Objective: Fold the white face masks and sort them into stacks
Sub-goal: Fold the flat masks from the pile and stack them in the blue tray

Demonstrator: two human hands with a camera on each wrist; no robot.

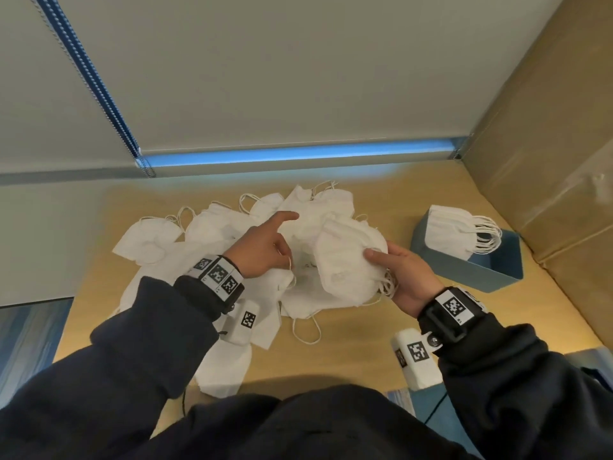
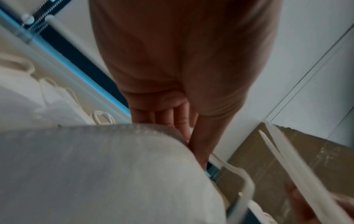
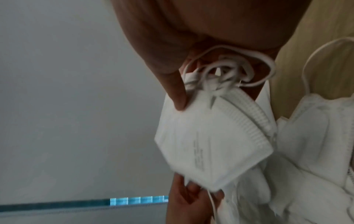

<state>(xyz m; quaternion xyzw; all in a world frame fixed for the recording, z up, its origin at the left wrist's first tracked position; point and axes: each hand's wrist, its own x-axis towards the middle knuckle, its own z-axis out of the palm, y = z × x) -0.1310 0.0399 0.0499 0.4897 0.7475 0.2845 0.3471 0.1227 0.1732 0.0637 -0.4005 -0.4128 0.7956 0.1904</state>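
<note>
- The right hand [image 1: 403, 272] grasps a small bunch of folded masks [image 1: 348, 260], thumb pressed on the top one and fingers curled under; the right wrist view shows their ear loops gathered in the palm.
- The left hand [image 1: 262, 249] reaches over the same bunch with the forefinger stretched out, and seems to pinch a thin ear loop [image 1: 289, 264] between thumb and the other fingers; the left wrist view is too blurred to confirm it.
- Under and beyond both hands lies the loose pile of unfolded masks [image 1: 212, 227], spread over the wooden surface [image 1: 358, 340].
- To the right of the right hand, near but apart, stands a blue box [image 1: 497, 267] already holding a neat stack of folded masks [image 1: 454, 232].
- Judged step: gathering folded masks into a handful before stacking; much of the pile is still unsorted.
- The next move likely calls for squaring the bunch and freeing tangled loops, then carrying it rightward to the box.
- Room: the surface just before the right hand is bare; a cardboard wall [image 1: 547, 144] closes in right behind the box, so the approach is best from the left or above.
</note>
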